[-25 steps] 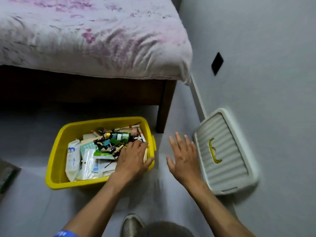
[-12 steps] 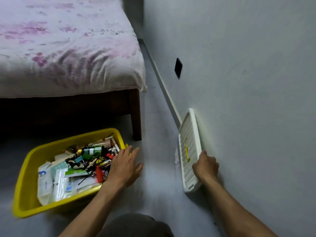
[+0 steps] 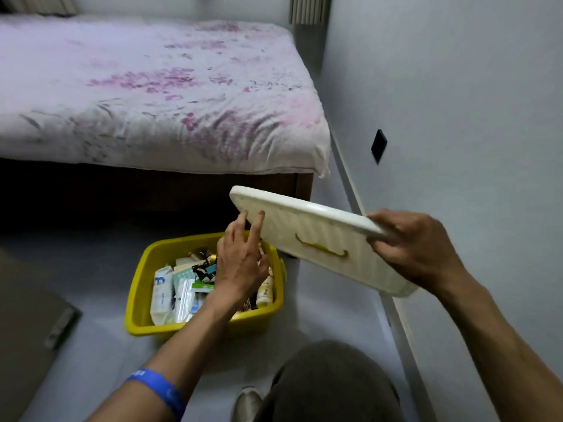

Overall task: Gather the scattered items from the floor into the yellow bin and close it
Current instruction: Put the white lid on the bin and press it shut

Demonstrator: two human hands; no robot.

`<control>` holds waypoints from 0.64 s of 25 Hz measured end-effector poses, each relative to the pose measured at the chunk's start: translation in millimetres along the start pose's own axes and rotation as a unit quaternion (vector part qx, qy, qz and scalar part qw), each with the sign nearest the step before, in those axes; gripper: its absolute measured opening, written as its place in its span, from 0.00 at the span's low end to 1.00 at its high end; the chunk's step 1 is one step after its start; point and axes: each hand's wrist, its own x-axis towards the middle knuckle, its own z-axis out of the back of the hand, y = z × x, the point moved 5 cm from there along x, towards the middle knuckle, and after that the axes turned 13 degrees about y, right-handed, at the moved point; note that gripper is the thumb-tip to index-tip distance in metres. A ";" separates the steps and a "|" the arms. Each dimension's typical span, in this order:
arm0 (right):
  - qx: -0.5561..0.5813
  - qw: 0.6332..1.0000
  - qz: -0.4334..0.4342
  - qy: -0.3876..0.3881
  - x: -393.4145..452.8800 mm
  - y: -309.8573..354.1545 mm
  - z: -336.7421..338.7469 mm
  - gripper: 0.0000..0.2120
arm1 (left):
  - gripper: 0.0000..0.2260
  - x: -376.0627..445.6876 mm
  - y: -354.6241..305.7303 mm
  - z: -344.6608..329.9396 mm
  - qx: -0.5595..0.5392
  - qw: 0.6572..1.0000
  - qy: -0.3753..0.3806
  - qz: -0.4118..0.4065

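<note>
1. The right hand point(image 3: 417, 248), at the right of the frame, grips one short edge of the white lid point(image 3: 320, 239), thumb over the top rim and fingers curled under it.
2. The left hand point(image 3: 240, 260), at centre, reaches up with straight fingers whose tips touch the lid's far corner. It looks like it is steadying the lid, not gripping it.
3. The lid hangs tilted in the air, its upper-left corner high and its lower-right end low. A yellow handle point(image 3: 321, 248) shows on its ribbed face.
4. The yellow bin point(image 3: 143, 287) sits on the grey floor point(image 3: 91, 269) at lower centre, open and full of packets, tubes and small bottles. Most of the lid is up and to the right of it, so closing is not yet done.
5. Risk: with only one firm grip, the lid could swing or slip as it is carried across.
6. Risk: several items appear to stand near rim height, so the lid may rock on them and fail to seat. Pressing hard could crush a packet.
7. Risk: the left forearm crosses over the bin, so it could be caught under the descending lid.
8. Edges: the bed point(image 3: 152, 95) frame's dark base stands just behind the bin, and the wall point(image 3: 457, 117) with its skirting runs down the right.
9. Open floor lies left of and in front of the bin, near the person's knee point(image 3: 329, 382), giving room to lower the lid flat from above.
</note>
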 end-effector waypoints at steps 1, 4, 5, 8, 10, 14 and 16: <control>0.040 0.999 0.026 -0.008 4.6 6.3 14.9 0.15 | 0.39 -1.1 7.8 15.3 -0.011 0.999 -0.033 0.007; 0.204 0.977 0.062 0.019 33.1 27.3 23.6 0.17 | 0.37 -15.3 40.0 56.2 -0.021 0.991 -0.121 0.049; 0.254 0.964 0.064 0.043 45.9 35.5 13.3 0.17 | 0.35 -23.5 52.1 65.7 -0.016 0.987 -0.142 0.069; 0.341 0.930 0.066 0.124 89.5 61.2 -44.0 0.18 | 0.31 -50.9 97.9 72.4 0.013 0.981 -0.141 0.131; 0.377 0.905 0.067 0.184 115.0 74.8 -91.0 0.18 | 0.28 -66.7 131.2 56.9 0.009 0.983 -0.068 0.171; 0.391 0.885 0.027 0.252 168.5 87.7 -185.3 0.16 | 0.27 -84.4 182.9 -0.3 0.002 0.981 0.120 0.149; 0.344 0.910 0.007 0.232 198.1 90.2 -229.1 0.16 | 0.32 -80.4 205.7 -31.9 0.007 0.969 0.209 0.128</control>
